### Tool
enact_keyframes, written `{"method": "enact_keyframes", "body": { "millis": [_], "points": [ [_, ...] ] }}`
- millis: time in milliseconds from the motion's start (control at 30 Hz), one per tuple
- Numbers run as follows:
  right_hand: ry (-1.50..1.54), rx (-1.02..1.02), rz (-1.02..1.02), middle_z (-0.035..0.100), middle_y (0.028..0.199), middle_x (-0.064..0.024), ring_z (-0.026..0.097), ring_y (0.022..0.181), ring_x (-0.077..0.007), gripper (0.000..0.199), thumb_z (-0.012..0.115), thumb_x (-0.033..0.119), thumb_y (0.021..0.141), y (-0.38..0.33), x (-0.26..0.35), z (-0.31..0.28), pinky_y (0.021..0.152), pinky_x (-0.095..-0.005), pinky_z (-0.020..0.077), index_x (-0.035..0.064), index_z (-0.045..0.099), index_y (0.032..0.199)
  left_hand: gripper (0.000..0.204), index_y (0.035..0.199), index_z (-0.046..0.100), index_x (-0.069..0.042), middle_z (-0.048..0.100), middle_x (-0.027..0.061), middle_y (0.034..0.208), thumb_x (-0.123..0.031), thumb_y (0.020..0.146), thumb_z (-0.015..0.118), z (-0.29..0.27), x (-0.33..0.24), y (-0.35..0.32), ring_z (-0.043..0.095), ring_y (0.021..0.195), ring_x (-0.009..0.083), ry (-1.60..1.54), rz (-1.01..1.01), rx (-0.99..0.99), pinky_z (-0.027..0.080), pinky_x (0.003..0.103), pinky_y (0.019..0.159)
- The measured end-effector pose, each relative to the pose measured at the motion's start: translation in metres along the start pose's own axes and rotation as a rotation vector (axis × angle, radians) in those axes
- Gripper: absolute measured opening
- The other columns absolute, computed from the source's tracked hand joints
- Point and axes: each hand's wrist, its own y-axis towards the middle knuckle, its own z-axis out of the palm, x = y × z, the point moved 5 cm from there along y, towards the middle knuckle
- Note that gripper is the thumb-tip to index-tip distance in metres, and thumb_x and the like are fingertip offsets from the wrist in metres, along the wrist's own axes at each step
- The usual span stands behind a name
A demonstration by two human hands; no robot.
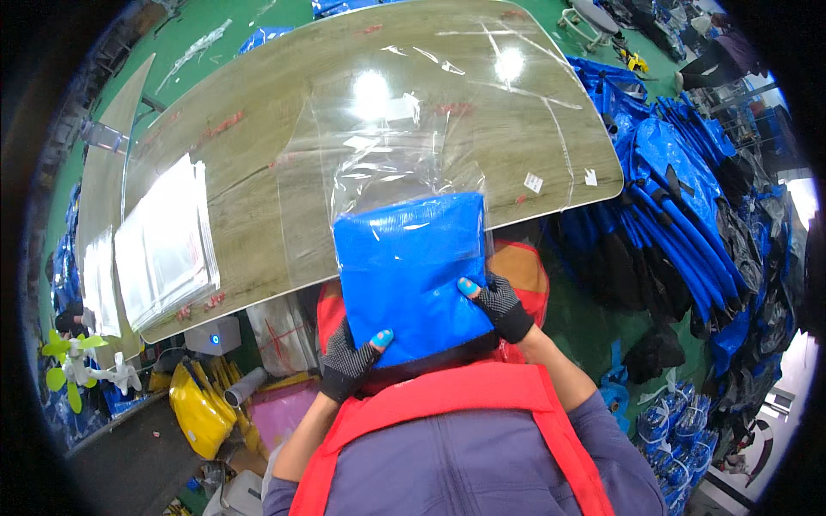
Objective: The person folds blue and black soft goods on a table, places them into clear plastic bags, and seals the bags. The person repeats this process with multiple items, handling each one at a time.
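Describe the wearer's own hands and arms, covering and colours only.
The left hand and right hand wear black gloves speckled with pale dots, plain dark at the cuffs. The thumb tips show bright light blue; I can't tell what covers them. The forearms are bare below greyish-purple sleeves.

Head view: looked down from head height
Facing: tipped forward across the bench [237, 150]
Nearness: sat near left hand [347, 358] and right hand [502, 307]
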Motion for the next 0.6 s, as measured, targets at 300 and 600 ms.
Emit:
{"method": "enact_keyframes", "body": {
  "millis": [300, 600],
  "points": [
    [-0.018, 0.087, 0.027, 0.066, 0.106, -0.0123, 0.065, 0.089, -0.0174, 0.058, 0.067, 0.045, 0.087, 0.012, 0.000, -0.020, 0.080, -0.0311, 0.0537, -0.0004, 0.057, 0.121, 0.026, 0.116, 0.057, 0.000, 0.065, 0.0140, 0.105, -0.011, 0.093, 0.058, -0.042, -0.037, 0.063, 0.064, 0.098, 0.0191, 0.209, 0.448, -0.176, 0.052, 0.032, 0.081],
    [-0.183, 0.231, 0.047, 0.057, 0.126, -0.0162, 0.056, 0.114, -0.0237, 0.065, 0.070, 0.035, 0.087, -0.026, 0.058, 0.007, 0.097, -0.0383, 0.0463, 0.0011, 0.045, 0.136, 0.021, 0.105, 0.060, -0.001, 0.064, 0.0192, 0.093, -0.016, 0.092, 0.052, -0.041, -0.041, 0.049, 0.063, 0.085, 0.0277, 0.703, 0.353, -0.345, 0.049, 0.034, 0.078]
  ]
}}
